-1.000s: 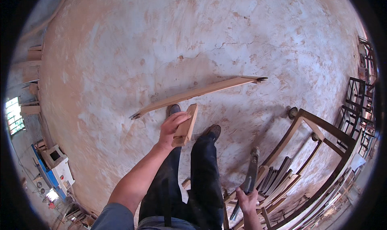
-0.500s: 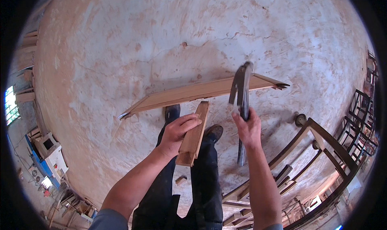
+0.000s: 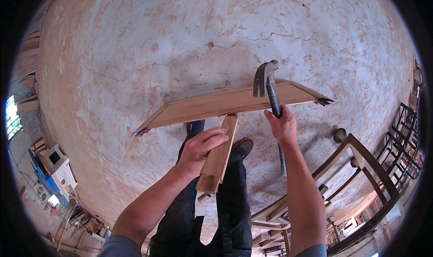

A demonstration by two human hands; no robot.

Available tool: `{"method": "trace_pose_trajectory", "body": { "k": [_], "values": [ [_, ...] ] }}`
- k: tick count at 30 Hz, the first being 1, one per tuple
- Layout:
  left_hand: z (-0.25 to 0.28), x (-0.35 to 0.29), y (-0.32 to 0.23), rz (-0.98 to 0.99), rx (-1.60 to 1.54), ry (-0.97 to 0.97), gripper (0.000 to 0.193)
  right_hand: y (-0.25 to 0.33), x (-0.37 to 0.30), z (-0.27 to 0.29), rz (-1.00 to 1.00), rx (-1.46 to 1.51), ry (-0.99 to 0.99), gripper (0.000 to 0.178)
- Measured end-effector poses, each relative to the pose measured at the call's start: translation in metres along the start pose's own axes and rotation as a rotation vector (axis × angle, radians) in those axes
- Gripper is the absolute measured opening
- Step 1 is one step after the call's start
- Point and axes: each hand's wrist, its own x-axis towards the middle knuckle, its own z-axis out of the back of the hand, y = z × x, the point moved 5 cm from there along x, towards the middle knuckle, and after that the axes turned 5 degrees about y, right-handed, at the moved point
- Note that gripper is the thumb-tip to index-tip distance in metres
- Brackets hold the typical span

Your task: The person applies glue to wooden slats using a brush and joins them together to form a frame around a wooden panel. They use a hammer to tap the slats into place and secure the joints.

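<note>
My left hand (image 3: 203, 151) is closed around a short wooden block (image 3: 219, 155), held lengthwise over my legs. The block's far end meets, or nearly meets, the near edge of a long wooden panel (image 3: 216, 104); whether they touch I cannot tell. That panel lies across in front of my feet, with a framed strip along each slanted end. In my right hand (image 3: 283, 126) is a claw hammer (image 3: 271, 90), gripped partway along its dark handle. Its metal head is raised over the right part of the panel, with the claw to the left.
A dark wooden frame on wheels (image 3: 370, 176) stands at the lower right, with wooden pieces (image 3: 270, 230) beside it. Black racks (image 3: 403, 144) line the right edge. A blue and white machine (image 3: 58, 171) is at the left. A small wood scrap (image 3: 204, 197) lies between my legs.
The hammer and my right hand have moved slightly right and away from me, and the hammer's head now tilts left. The block has shifted slightly right and nearer to me.
</note>
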Motion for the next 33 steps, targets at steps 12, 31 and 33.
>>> {"method": "trace_pose_trajectory", "body": {
  "k": [12,31,33],
  "values": [
    [0.0043,-0.0015,-0.0012,0.008,-0.046,-0.004,0.043,-0.0073,0.0053,-0.0034,-0.012,-0.036,0.017,0.042],
    [0.0060,-0.0049,0.0029,0.040,-0.197,0.006,0.036,-0.0061,0.0005,-0.0047,0.022,0.008,0.013,0.046],
    [0.0042,-0.0059,0.0035,0.038,-0.189,0.002,0.036,-0.0054,-0.0002,-0.0040,0.011,0.013,0.017,0.046]
  ]
}}
